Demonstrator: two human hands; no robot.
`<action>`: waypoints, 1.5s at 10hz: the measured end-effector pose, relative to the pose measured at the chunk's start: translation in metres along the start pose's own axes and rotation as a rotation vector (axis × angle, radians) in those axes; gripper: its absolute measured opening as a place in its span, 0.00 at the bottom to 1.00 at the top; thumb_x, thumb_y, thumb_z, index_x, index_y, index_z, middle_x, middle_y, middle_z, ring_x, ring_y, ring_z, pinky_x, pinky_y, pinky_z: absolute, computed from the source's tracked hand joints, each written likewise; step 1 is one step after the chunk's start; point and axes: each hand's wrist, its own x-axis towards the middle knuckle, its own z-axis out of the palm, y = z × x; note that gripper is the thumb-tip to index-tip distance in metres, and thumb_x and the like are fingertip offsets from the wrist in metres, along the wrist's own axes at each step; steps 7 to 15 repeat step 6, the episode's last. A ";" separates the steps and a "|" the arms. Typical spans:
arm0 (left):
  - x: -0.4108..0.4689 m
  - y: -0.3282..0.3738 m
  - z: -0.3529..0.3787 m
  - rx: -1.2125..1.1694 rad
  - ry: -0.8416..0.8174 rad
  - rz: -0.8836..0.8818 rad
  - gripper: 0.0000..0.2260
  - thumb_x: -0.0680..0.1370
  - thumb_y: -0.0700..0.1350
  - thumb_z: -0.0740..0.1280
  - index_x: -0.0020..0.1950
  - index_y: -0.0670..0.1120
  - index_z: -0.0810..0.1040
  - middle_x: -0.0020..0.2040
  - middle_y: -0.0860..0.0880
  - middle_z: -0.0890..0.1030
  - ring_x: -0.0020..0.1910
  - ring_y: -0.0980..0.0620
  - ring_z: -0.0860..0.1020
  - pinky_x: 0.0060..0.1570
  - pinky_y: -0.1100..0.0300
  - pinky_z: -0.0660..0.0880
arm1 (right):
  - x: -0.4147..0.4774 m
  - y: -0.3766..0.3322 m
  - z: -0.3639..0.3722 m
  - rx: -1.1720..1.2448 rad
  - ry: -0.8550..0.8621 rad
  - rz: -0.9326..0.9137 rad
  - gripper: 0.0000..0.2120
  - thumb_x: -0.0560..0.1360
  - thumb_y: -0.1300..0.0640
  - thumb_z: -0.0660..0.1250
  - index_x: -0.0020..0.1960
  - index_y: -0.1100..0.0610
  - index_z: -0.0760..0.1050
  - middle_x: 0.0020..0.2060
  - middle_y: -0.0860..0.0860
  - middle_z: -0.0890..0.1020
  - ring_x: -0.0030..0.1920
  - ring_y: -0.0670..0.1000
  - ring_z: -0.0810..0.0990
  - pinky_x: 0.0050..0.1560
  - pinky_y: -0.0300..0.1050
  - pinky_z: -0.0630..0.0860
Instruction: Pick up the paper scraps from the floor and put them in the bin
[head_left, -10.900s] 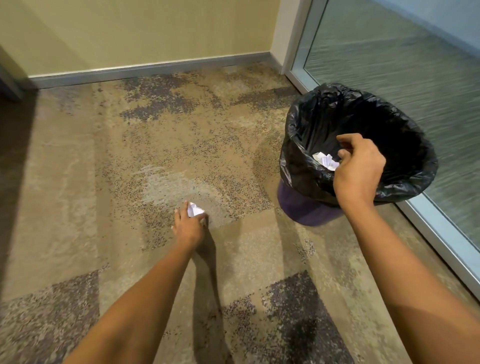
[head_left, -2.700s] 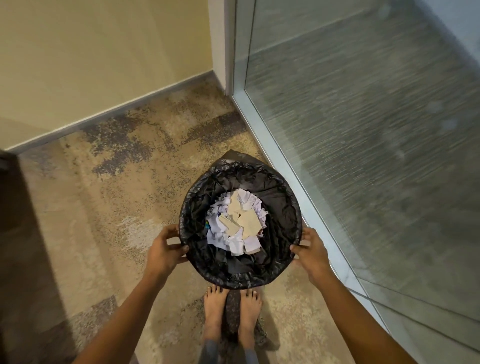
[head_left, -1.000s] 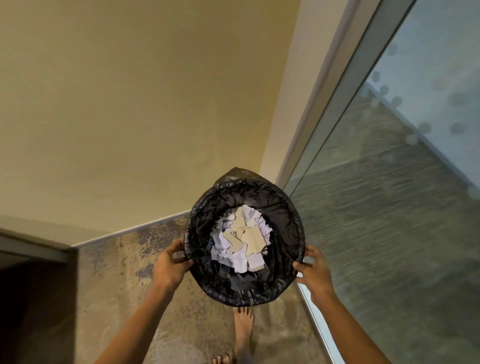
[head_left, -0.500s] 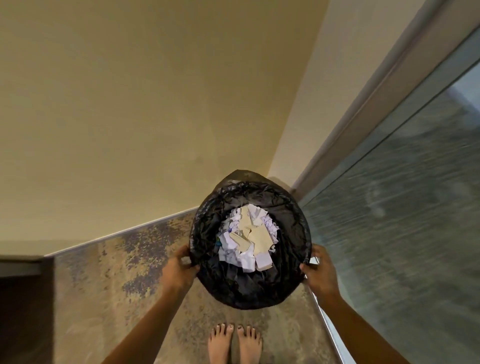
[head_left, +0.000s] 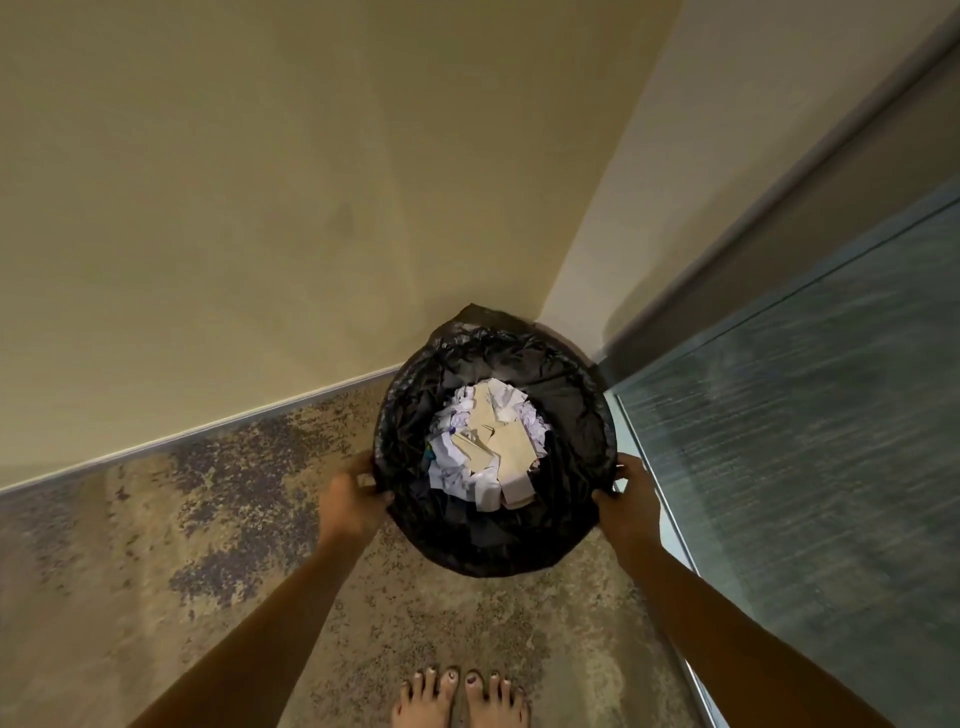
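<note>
Squarely between left hand and right hand, the scrap-filled bin.

The bin is in front of the person's feet, towards the corner where the wall behind it meets the glass panel on the right. The paper scraps lie heaped inside the bin. The left hand grips the bin's left rim and the right hand its right rim. The floor spreads to the left, between wall and feet.
</note>
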 end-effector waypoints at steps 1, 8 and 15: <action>0.010 -0.003 0.003 -0.037 -0.038 0.029 0.21 0.73 0.32 0.68 0.64 0.48 0.74 0.57 0.48 0.79 0.54 0.43 0.80 0.53 0.42 0.78 | 0.008 0.001 0.005 0.011 0.033 0.004 0.15 0.69 0.74 0.62 0.52 0.60 0.73 0.50 0.59 0.78 0.50 0.59 0.77 0.53 0.56 0.76; -0.081 0.062 -0.019 0.049 0.109 0.281 0.19 0.76 0.35 0.66 0.66 0.47 0.74 0.66 0.48 0.72 0.64 0.48 0.72 0.66 0.52 0.70 | -0.067 -0.069 -0.038 -0.065 0.183 -0.380 0.14 0.75 0.63 0.67 0.60 0.60 0.74 0.56 0.58 0.75 0.55 0.58 0.76 0.55 0.54 0.75; -0.081 0.062 -0.019 0.049 0.109 0.281 0.19 0.76 0.35 0.66 0.66 0.47 0.74 0.66 0.48 0.72 0.64 0.48 0.72 0.66 0.52 0.70 | -0.067 -0.069 -0.038 -0.065 0.183 -0.380 0.14 0.75 0.63 0.67 0.60 0.60 0.74 0.56 0.58 0.75 0.55 0.58 0.76 0.55 0.54 0.75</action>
